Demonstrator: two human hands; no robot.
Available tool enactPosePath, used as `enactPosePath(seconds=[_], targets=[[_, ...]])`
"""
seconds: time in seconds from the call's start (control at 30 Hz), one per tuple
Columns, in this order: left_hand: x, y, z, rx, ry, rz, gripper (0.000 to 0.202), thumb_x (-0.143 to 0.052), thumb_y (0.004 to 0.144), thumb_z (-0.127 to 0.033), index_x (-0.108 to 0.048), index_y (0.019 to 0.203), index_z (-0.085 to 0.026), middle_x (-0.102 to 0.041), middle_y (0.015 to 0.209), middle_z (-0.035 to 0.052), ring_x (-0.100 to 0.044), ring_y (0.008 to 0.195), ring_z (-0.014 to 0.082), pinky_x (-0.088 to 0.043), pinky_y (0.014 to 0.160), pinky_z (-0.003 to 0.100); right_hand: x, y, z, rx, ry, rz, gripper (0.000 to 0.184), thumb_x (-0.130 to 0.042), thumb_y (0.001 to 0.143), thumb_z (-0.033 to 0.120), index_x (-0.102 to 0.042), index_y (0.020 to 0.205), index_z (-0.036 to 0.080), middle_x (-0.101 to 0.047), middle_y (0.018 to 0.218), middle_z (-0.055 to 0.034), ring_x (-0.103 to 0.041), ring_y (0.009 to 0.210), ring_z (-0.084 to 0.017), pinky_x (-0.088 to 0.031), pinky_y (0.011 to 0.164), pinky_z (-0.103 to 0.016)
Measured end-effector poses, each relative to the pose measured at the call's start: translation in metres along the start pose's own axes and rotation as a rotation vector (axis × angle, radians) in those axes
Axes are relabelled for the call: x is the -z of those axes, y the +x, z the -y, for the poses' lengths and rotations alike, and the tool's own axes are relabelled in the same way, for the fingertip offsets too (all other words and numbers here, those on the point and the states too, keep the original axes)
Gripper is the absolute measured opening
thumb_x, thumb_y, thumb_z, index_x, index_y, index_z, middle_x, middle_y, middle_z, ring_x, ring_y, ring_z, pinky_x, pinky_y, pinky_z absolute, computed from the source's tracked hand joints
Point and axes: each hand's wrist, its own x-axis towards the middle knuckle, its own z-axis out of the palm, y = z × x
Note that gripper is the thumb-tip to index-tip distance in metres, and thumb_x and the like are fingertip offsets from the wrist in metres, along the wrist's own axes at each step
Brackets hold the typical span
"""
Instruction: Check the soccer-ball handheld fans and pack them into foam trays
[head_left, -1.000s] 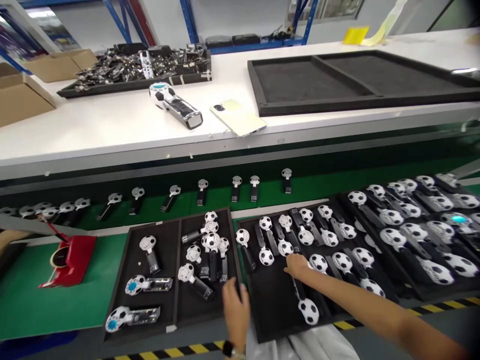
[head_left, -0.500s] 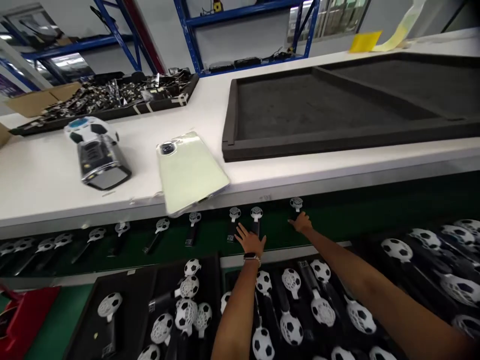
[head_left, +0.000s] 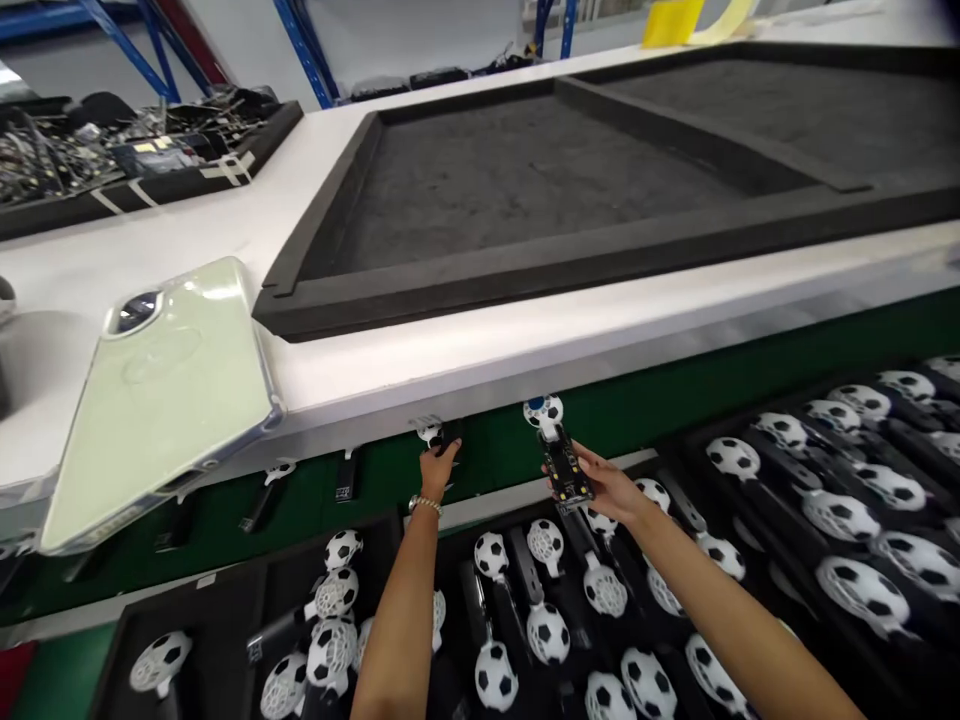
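- Your right hand (head_left: 611, 487) is holding a football-headed handheld unit (head_left: 561, 460) by its black handle, with the head tilted up and away from you.
- That unit has a blue-centred head and an exposed circuit board (head_left: 566, 468) along the handle. It is held just above the near edge of the green conveyor belt (head_left: 660, 420).
- Your left hand (head_left: 437, 472), with a beaded bracelet (head_left: 424, 504) at the wrist, is curled around a dark-handled unit (head_left: 447, 436) on the belt, just under the bench edge. The hand hides most of that unit, so the grip appears closed, but the view is poor.
- Small units (head_left: 345, 478) lie on the belt to the left of your hands.
- Black foam trays (head_left: 217, 640) below your forearms carry many football-headed units, heads white and perforated or patterned.
- On the white bench (head_left: 465, 370), a phone in a clear case (head_left: 161, 400) lies near the edge, beside a large empty-looking black foam tray (head_left: 525, 180).
- A tray of mixed electronic parts (head_left: 112, 165) sits further back on the bench, at left.
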Motion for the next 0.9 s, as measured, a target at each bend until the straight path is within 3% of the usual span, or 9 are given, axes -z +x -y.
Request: enactPosePath(seconds=[0.07,0.13,0.27,0.33,0.43,0.6,0.67,0.77,0.9], targets=[[0.006,-0.04,-0.002,0.008,-0.123,0.077,0.055,-0.05,0.073,-0.06,-0.065,0.094,-0.011,-0.065,0.104,0.015,-0.061,0.099,0.0282,-0.049,0.079,0.036,-0.033,-0.012,0.0,0.026,0.055,0.083,0.057,-0.072,0.071,0.037,-0.047,0.12,0.027,-0.066,0.098,-0.0062,-0.066,0.083,-0.022,-0.051,0.074,-0.039],[0.019,-0.09,-0.003,0.04,-0.42,0.16,0.055,-0.043,0.076,-0.061,-0.064,0.097,-0.015,-0.067,0.099,0.0101,-0.064,0.088,0.0228,-0.051,0.075,0.033,-0.062,-0.023,0.001,0.037,0.102,0.168,0.053,-0.071,0.07,0.039,-0.048,0.115,0.025,-0.065,0.097,-0.0062,-0.065,0.08,-0.021,-0.051,0.07,-0.038],[0.064,-0.19,-0.007,0.12,-1.215,0.314,0.038,-0.065,0.062,-0.051,-0.067,0.085,-0.022,-0.068,0.077,0.0006,-0.065,0.071,0.0191,-0.052,0.075,0.035,-0.111,-0.043,-0.008,0.053,0.18,0.311,0.048,-0.07,0.068,0.04,-0.049,0.107,0.024,-0.064,0.096,-0.0054,-0.063,0.075,-0.019,-0.051,0.064,-0.033],[0.088,-0.228,-0.01,0.074,-1.337,0.354,0.036,-0.067,0.06,-0.052,-0.067,0.083,-0.025,-0.066,0.071,-0.0024,-0.065,0.068,0.0198,-0.051,0.079,0.04,-0.131,-0.054,-0.018,0.056,0.163,0.358,0.049,-0.07,0.068,0.041,-0.047,0.109,0.025,-0.063,0.096,-0.0056,-0.063,0.076,-0.019,-0.051,0.063,-0.033],[0.124,-0.269,-0.013,-0.008,-1.403,0.374,0.037,-0.061,0.062,-0.06,-0.066,0.075,-0.026,-0.064,0.071,-0.0005,-0.064,0.08,0.0253,-0.047,0.086,0.048,-0.161,-0.074,-0.038,0.084,0.103,0.39,0.053,-0.069,0.069,0.044,-0.046,0.112,0.024,-0.061,0.099,-0.007,-0.062,0.078,-0.02,-0.05,0.063,-0.034],[0.174,-0.321,-0.007,-0.013,-1.448,0.439,0.057,-0.046,0.059,-0.078,-0.061,0.062,-0.023,-0.064,0.102,0.0087,-0.057,0.095,0.0317,-0.043,0.082,0.054,-0.213,-0.108,-0.074,0.093,0.105,0.42,0.068,-0.081,0.052,0.048,-0.05,0.108,0.024,-0.055,0.087,-0.0013,-0.053,0.068,-0.013,-0.044,0.059,-0.027],[0.19,-0.339,0.001,-0.044,-1.478,0.436,0.058,-0.045,0.058,-0.079,-0.061,0.064,-0.023,-0.061,0.111,0.0087,-0.057,0.093,0.0305,-0.044,0.08,0.053,-0.233,-0.12,-0.086,0.063,0.116,0.368,0.066,-0.075,0.056,0.058,-0.052,0.107,0.023,-0.049,0.073,0.0027,-0.046,0.057,-0.009,-0.04,0.055,-0.024],[0.209,-0.361,0.016,-0.098,-1.488,0.433,0.061,-0.043,0.059,-0.08,-0.062,0.068,-0.023,-0.06,0.114,0.0091,-0.055,0.098,0.0317,-0.043,0.082,0.053,-0.255,-0.136,-0.104,0.019,-0.025,0.14,0.049,-0.056,0.074,0.064,-0.055,0.095,0.019,-0.048,0.062,0.0029,-0.046,0.053,-0.011,-0.041,0.054,-0.026],[0.233,-0.383,0.036,-0.119,-1.455,0.362,0.063,-0.039,0.059,-0.082,-0.062,0.068,-0.024,-0.063,0.107,0.0081,-0.053,0.105,0.0326,-0.041,0.086,0.052,-0.245,-0.154,-0.139,0.076,-0.547,-0.235,0.046,-0.064,0.07,0.057,-0.054,0.091,0.018,-0.061,0.083,-0.0038,-0.057,0.07,-0.018,-0.045,0.066,-0.032]])
